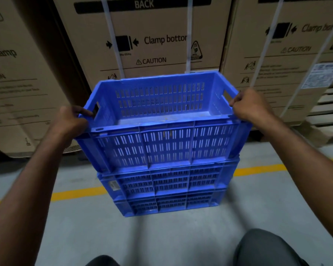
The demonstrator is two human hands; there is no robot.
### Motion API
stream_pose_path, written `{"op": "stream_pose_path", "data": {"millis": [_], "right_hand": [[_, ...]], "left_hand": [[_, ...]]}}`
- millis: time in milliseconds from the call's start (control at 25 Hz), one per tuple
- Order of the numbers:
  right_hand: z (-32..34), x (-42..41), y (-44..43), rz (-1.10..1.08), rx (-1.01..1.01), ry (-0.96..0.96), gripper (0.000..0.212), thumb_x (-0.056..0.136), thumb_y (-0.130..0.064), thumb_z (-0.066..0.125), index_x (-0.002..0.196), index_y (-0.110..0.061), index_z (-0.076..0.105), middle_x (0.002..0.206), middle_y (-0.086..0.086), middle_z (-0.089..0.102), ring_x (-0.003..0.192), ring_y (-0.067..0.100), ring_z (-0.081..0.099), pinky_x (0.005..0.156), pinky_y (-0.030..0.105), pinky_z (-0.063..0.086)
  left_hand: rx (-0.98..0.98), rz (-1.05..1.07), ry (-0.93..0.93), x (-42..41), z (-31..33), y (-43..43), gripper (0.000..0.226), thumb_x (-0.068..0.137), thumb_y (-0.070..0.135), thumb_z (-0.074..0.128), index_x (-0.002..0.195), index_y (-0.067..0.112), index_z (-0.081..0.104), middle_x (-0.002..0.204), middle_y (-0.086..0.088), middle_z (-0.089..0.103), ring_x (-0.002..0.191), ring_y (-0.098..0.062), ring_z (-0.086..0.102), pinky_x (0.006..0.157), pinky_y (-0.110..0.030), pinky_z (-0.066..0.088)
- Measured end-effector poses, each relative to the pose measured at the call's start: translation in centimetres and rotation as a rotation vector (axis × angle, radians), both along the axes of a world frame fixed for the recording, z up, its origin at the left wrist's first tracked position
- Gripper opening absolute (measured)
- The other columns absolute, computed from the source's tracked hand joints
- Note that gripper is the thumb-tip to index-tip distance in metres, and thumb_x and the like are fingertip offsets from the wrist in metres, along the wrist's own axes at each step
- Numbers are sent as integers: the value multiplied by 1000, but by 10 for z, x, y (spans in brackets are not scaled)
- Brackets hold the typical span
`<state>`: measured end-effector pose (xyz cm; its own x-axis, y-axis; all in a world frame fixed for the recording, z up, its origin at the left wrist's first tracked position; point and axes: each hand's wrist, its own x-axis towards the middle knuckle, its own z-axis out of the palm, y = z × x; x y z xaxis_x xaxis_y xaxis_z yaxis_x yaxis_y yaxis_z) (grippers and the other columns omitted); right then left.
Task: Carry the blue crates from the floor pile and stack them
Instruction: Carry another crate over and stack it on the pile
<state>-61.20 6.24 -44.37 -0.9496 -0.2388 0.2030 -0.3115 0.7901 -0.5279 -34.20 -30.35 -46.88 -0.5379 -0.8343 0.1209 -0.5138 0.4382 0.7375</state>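
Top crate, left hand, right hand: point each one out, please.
top crate (167, 143), head view, near slatted wall.
left hand (71, 120), head view, back of the hand.
right hand (250, 104), head view, back of the hand.

Blue slotted crates, brown printed boxes, yellow floor stripe.

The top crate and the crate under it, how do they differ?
The left hand and right hand grip the top crate at its ends; the crate under it is untouched. The crate under it carries a small pale label in front; the top crate shows none. Both are blue with slotted walls.
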Motion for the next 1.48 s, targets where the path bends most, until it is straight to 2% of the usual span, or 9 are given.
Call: {"op": "stream_pose_path", "data": {"millis": [320, 480, 680, 840, 920, 1040, 1160, 1280, 1480], "right_hand": [[-11, -1, 0, -51, 3, 4, 29, 84, -14, 51, 97, -13, 76, 105, 16, 71, 92, 38, 67, 83, 49, 57], [-11, 3, -3, -56, -13, 9, 33, 83, -17, 47, 99, -17, 76, 112, 16, 70, 101, 40, 65, 87, 51, 55], [-6, 6, -6, -42, -36, 30, 32, 85, -16, 49, 100, -16, 76, 110, 17, 70, 99, 39, 66, 87, 50, 56], [-7, 34, -10, 70, -35, 265, 31, 85, -19, 50, 104, -23, 74, 106, 10, 73, 93, 34, 67, 82, 42, 55], [-13, 57, -12, 287, -90, 265, 24, 94, -34, 52, 106, -26, 71, 105, 0, 73, 90, 25, 66, 81, 37, 52], [-29, 76, -9, 622, 162, 303, 44, 93, -63, 52, 120, -29, 62, 111, -5, 69, 100, 22, 61, 93, 43, 39], [-30, 55, -9, 641, 273, 367, 39, 90, -52, 64, 117, -24, 58, 107, 1, 67, 104, 29, 58, 87, 42, 35], [-21, 46, -15, 625, 208, 328, 24, 89, -37, 71, 105, -22, 60, 88, -1, 62, 97, 32, 59, 88, 44, 39], [-36, 62, -11, 619, 269, 431, 28, 92, -36, 67, 110, -17, 58, 99, 7, 67, 97, 36, 57, 87, 48, 40]], "left_hand": [[15, -5, 25, 18, -3, 6, 38, 59, 13, 54, 83, 34, 74, 93, -19, 71, 69, -26, 60, 73, -47, 55], [5, 16, 66, 14, -1, 13, 39, 65, 13, 57, 92, 34, 74, 97, -14, 72, 77, -28, 64, 78, -45, 57], [-59, 34, 118, 8, 2, 24, 38, 81, -2, 60, 109, 20, 74, 97, -15, 69, 63, -15, 55, 61, -30, 45], [-392, 66, -136, 10, 6, 38, 29, 97, 31, 54, 120, 25, 70, 126, -13, 67, 101, -34, 63, 79, -41, 48], [-573, -121, -62, 11, 4, 57, 39, 98, 53, 50, 115, 25, 71, 135, -6, 64, 123, -30, 58, 96, -47, 48], [-633, -414, -35, 7, -7, 87, 55, 91, 70, 51, 111, 23, 72, 108, -2, 74, 98, -24, 69, 77, -40, 52], [-778, -453, -71, -1, -10, 90, 58, 87, 69, 59, 114, 20, 69, 89, -9, 73, 79, -33, 68, 61, -35, 44], [-787, -448, -66, -7, -5, 79, 57, 86, 70, 59, 115, 21, 67, 90, -9, 72, 80, -35, 67, 62, -39, 48], [-798, -439, -66, 5, -18, 83, 57, 86, 67, 61, 115, 18, 68, 93, -13, 74, 83, -38, 69, 66, -40, 48]]}}
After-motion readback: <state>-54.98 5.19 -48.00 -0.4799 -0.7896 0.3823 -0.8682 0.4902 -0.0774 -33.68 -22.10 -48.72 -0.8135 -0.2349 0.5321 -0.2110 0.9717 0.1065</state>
